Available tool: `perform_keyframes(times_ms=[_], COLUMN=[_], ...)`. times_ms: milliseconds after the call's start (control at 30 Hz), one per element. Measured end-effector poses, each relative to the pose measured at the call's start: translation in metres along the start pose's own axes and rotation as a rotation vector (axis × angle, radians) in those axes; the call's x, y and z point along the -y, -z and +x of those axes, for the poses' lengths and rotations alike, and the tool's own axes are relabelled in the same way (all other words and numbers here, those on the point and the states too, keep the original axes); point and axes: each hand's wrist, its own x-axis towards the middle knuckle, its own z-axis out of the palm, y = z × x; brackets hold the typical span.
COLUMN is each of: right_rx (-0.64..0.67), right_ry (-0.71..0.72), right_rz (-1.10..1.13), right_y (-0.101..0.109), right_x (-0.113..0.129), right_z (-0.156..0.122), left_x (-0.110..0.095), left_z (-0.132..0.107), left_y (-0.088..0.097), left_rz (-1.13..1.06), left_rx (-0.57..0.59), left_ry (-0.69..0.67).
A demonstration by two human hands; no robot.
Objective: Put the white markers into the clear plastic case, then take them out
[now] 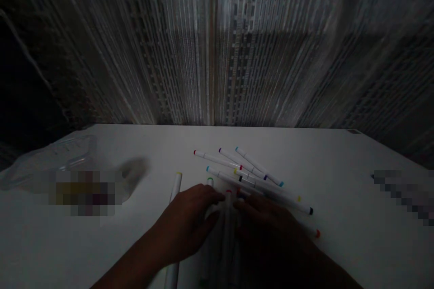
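Note:
Several white marker pens with coloured end caps (252,171) lie scattered on a white table (339,207), just beyond my hands. My left hand (190,226) rests palm down over a few pens that lie side by side, its fingers curled against them. My right hand (267,223) lies flat on the other side of the same bundle, fingertips touching the pens (228,230) between the two hands. A pen with a yellow cap (176,185) lies to the left of my left hand. The scene is dim.
A clear plastic pouch (54,162) lies at the table's left edge. A blurred-out patch sits at the right edge. A pale sheer curtain (217,45) hangs behind the table's far edge.

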Motion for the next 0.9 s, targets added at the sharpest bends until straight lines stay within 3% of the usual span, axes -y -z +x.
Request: perform_keyframes(times_ms=[300,500,733,900], right_rx=[0.086,0.185,0.156,0.099], right_ry=[-0.228,-0.408,-0.337,-0.363], right_rz=[-0.248,-0.286,-0.288,-0.266], right_y=[0.018,0.026,0.02,0.022], right_x=[-0.01,-0.022,-0.016,-0.015], right_z=[0.0,-0.003,0.003,0.002], left_x=[-0.005,0.003,0.007,0.005], left_z=[-0.001,-0.001,-0.003,-0.002], left_y=[-0.002,-0.006,-0.007,-0.005], left_rz=[0.082,0.095,0.051,0.035], left_rx=[0.088,0.119,0.108,0.108], left_ry=[0.035,0.051,0.019,0.019])
